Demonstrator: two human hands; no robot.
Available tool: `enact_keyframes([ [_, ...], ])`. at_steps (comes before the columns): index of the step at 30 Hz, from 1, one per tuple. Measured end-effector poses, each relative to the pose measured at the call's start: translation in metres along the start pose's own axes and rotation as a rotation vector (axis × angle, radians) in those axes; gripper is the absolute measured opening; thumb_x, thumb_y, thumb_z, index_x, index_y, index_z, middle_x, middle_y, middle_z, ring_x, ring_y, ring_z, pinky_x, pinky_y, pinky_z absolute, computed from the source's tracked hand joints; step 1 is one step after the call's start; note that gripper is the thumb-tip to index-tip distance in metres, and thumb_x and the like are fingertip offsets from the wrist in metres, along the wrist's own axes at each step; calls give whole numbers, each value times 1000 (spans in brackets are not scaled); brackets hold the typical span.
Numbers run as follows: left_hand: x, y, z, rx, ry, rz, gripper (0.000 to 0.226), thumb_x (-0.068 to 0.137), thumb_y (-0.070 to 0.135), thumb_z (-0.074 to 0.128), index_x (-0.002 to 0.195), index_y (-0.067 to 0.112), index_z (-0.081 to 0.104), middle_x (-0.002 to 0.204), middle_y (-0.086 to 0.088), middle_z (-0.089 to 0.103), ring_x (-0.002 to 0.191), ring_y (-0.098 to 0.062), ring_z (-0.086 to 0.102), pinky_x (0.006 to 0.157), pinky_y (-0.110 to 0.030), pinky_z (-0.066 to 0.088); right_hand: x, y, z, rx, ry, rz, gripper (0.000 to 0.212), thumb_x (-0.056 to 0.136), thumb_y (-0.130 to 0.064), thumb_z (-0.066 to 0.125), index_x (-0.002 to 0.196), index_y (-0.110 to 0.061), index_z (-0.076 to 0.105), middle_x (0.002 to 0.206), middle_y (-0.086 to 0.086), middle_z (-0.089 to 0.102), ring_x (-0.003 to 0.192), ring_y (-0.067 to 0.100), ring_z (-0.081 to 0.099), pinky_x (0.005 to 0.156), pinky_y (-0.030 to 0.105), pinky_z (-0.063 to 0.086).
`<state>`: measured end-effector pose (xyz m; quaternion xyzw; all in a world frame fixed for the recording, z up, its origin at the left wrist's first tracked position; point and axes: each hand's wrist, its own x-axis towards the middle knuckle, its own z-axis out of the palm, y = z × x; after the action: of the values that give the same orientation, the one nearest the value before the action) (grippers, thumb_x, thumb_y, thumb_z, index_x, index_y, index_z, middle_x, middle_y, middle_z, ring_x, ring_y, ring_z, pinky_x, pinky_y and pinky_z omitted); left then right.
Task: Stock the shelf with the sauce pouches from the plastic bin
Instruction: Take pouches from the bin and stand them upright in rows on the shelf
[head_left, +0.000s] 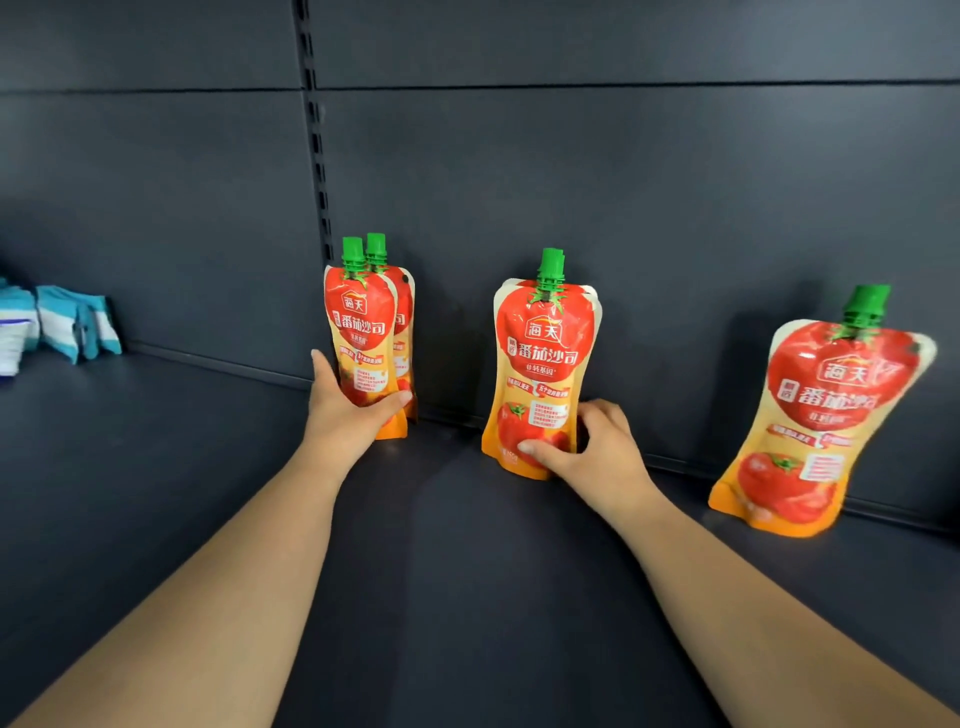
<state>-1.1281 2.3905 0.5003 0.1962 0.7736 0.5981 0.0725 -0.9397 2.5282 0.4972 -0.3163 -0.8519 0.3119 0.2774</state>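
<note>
Red and orange tomato sauce pouches with green caps stand on the dark shelf (467, 571) against its back panel. My left hand (348, 410) grips the lower part of the left front pouch (358, 322); a second pouch (402, 312) stands right behind it. My right hand (587, 447) holds the bottom right of the middle pouch (543, 358), thumb across its front; another cap shows just behind it. A further pouch (821, 415) leans alone at the right. The plastic bin is out of view.
Blue and white packets (67, 325) sit at the far left of the shelf. A slotted upright (318, 156) runs down the back panel behind the left pouches. Bare dark shelf surface lies between my forearms.
</note>
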Motion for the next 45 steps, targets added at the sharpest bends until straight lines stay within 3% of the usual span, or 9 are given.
enact_keyframes([
  [3, -34, 8, -4, 40, 44, -24, 93, 82, 30, 66, 148, 19, 1, 153, -7, 22, 140, -26, 24, 110, -42, 26, -15, 2, -9, 40, 23, 40, 62, 77, -40, 69, 128, -13, 46, 136, 2, 38, 121, 14, 43, 91, 20, 35],
  [6, -76, 7, -2, 158, 32, 16, 61, 89, 31, 55, 143, 18, 29, 144, -9, 39, 131, -26, 38, 99, -34, 34, -45, 9, -22, 31, 58, 70, 51, 82, -35, 66, 126, -13, 49, 131, 4, 46, 120, 17, 47, 92, 23, 37],
  [11, -196, 27, 3, 350, -118, 175, 36, 91, 25, 51, 125, 15, 55, 128, -3, 57, 120, -18, 50, 96, -23, 35, -130, 24, -75, 26, 21, 48, 38, 86, -34, 62, 117, -14, 55, 99, -2, 57, 104, 16, 57, 83, 23, 42],
  [20, -470, 70, 28, 337, -349, 439, 14, 90, 23, 52, 96, 32, 60, 89, 29, 55, 87, 12, 51, 73, 0, 35, -378, 68, -237, -343, 21, -261, 35, 86, -37, 60, 112, -15, 65, 113, -4, 65, 113, 13, 53, 90, 17, 37],
  [25, -569, 53, 56, 422, -607, 489, 15, 91, 24, 50, 95, 30, 63, 86, 29, 55, 78, 18, 50, 68, 2, 38, -492, 121, -283, -562, 31, -221, 39, 74, -46, 50, 72, -15, 75, 71, -3, 73, 70, 16, 70, 64, 21, 52],
  [29, -624, 24, 93, 499, -821, 533, 17, 90, 22, 51, 98, 22, 66, 91, 17, 58, 82, 3, 52, 65, -5, 37, -572, 170, -301, -606, -11, -39, 28, 69, -38, 61, 65, -14, 73, 66, 1, 72, 60, 19, 69, 55, 21, 51],
  [36, -692, -51, 154, 646, -1180, 397, 18, 89, 20, 55, 100, 15, 68, 104, -1, 69, 100, -19, 61, 78, -23, 39, -696, 238, -301, -541, -123, 587, 35, 90, -35, 53, 119, -17, 60, 122, 6, 63, 114, 25, 55, 92, 29, 39],
  [41, -744, -80, 171, 674, -1299, 257, 21, 90, 23, 53, 100, 10, 67, 105, -4, 68, 95, -16, 58, 79, -22, 39, -757, 276, -304, -549, -309, 804, 38, 90, -41, 49, 121, -20, 59, 119, 7, 63, 111, 28, 55, 98, 37, 43],
  [45, -778, -102, 198, 733, -1292, 159, 23, 92, 30, 49, 95, 14, 66, 100, -2, 65, 89, -14, 54, 74, -24, 38, -781, 320, -310, -508, -337, 915, 38, 92, -40, 47, 120, -17, 58, 113, 7, 63, 102, 26, 59, 85, 31, 50],
])
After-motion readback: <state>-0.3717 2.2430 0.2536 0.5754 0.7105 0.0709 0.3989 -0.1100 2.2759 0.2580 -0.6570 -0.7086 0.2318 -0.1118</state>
